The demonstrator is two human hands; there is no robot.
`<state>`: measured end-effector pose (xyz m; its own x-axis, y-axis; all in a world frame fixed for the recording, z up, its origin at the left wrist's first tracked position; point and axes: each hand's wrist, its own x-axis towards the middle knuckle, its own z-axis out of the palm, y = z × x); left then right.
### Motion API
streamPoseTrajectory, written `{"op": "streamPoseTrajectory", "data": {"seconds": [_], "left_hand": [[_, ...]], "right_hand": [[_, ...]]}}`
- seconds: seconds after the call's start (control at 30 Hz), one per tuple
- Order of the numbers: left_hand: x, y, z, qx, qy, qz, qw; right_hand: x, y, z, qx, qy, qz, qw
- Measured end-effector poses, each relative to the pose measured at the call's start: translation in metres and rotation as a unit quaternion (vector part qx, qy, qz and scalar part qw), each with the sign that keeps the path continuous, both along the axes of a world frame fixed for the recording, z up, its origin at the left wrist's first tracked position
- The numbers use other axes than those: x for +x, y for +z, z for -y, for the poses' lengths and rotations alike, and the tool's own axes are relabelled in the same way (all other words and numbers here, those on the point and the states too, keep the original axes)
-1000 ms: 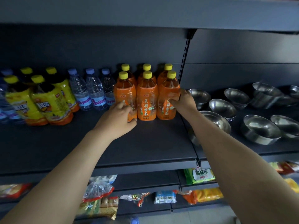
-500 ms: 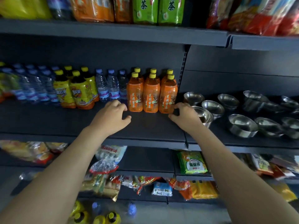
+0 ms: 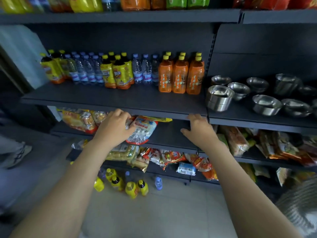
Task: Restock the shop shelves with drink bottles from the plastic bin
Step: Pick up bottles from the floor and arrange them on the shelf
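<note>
Both hands have come back off the orange tea bottles [image 3: 181, 75]. A second ago my left was round the front left bottle and my right against the front right one; now they hang in front of the shelf's front lip [image 3: 154, 111], well short of the row. The left hand [image 3: 114, 128] is loosely curled with nothing in it that I can see (it overlaps a white snack bag [image 3: 144, 133] on the shelf below, and I cannot tell whether it touches). The right hand [image 3: 197, 130] is released, fingers spread, just under the lip. The orange tea bottles stand upright in two rows of three, packed close, near the steel bowls [image 3: 220, 97] on the next shelf section. I judge that batch placed. More yellow and water bottles [image 3: 130, 185] wait down by the floor. I cannot make out the bin itself, so reaching down there looks like the next move.
</note>
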<state>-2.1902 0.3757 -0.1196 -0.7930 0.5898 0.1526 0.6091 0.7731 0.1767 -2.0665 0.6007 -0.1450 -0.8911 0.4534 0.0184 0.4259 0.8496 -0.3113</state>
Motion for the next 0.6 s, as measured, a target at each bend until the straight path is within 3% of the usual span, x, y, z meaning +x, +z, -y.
{"op": "streamPoseTrajectory", "data": {"seconds": [0.6], "left_hand": [[-0.051,-0.087,0.136,-0.014,-0.067,0.053,0.996]], "right_hand": [[-0.054,-0.071,0.167,-0.025,-0.031,0.057,0.998]]}}
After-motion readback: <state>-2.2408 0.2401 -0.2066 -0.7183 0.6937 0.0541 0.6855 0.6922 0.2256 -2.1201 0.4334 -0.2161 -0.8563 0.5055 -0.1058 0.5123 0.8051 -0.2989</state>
